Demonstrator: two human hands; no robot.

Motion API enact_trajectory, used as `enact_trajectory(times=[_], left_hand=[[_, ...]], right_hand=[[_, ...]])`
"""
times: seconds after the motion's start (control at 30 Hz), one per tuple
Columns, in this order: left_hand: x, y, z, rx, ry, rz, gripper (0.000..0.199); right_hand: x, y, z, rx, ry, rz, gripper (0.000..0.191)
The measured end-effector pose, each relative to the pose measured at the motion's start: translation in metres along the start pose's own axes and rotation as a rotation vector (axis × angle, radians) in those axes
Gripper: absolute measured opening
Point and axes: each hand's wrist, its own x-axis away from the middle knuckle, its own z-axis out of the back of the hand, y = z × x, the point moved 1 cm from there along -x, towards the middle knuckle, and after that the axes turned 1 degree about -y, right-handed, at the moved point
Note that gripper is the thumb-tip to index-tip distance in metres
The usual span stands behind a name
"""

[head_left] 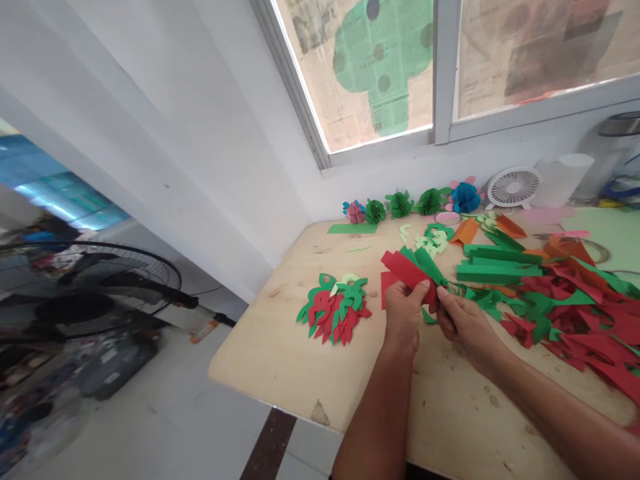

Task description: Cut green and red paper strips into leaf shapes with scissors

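My left hand (pixel 401 313) is closed on a folded strip of red paper (pixel 407 267), its thumb pressed on top. At the strip's near right end, my right hand (pixel 465 323) pinches the edge; its lower fingers are partly hidden. Green folded paper (pixel 429 265) shows just behind the strip. Beside my left hand, another piece of red paper (pixel 387 283) lies on the wooden table (pixel 280 353). Further left is a pile of red and green paper cutouts (pixel 334 310).
Red and green paper scraps (pixel 590 320) cover the right side, near stacked green strips (pixel 500 265). Paper pompom figures (pixel 400 203) line the wall beside a small white fan (pixel 514 187). A large black fan (pixel 90 303) stands left of the table.
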Motion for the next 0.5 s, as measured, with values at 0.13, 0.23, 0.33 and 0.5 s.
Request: enact_trajectory(times=[0.13,0.23,0.33,0.5], left_hand=[[-0.0013,0.0014,0.0022,-0.018,-0.032,0.003,0.023],[-0.0023,0.0012,0.0051,-0.030,-0.062,0.001,0.019],[-0.0030,0.0005,0.0074,-0.031,-0.080,0.001,0.016],[-0.0048,-0.0011,0.0082,0.000,-0.052,0.016,0.019]], right_hand=[[0.0012,-0.0019,0.0005,0.027,-0.008,-0.002,0.046],[0.0014,-0.0026,0.0010,0.040,-0.005,-0.004,0.046],[0.0003,-0.0016,0.0011,0.050,-0.003,-0.007,0.047],[-0.0008,0.0001,0.0010,0.019,-0.006,-0.022,0.046]])
